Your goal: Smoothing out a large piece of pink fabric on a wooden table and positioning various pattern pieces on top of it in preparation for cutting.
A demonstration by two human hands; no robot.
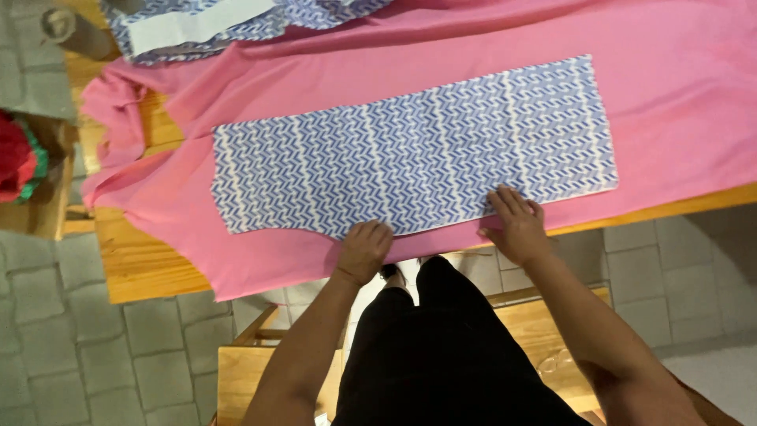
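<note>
A long piece of blue-and-white zigzag patterned fabric (pixel 418 146) lies flat on a pink cloth (pixel 678 87) spread over a wooden table (pixel 142 264). My left hand (pixel 363 248) rests with curled fingers on the near edge of the patterned piece, pressing it down. My right hand (pixel 516 225) lies flat with fingers spread on the same near edge, further right. Both hands touch the fabric where it meets the pink cloth near the table's front edge.
More blue patterned fabric with a white paper piece (pixel 197 24) lies at the far left of the table. A red and green bundle (pixel 20 162) sits at the left. A wooden bench (pixel 252 367) stands below me on the grey tiled floor (pixel 79 339).
</note>
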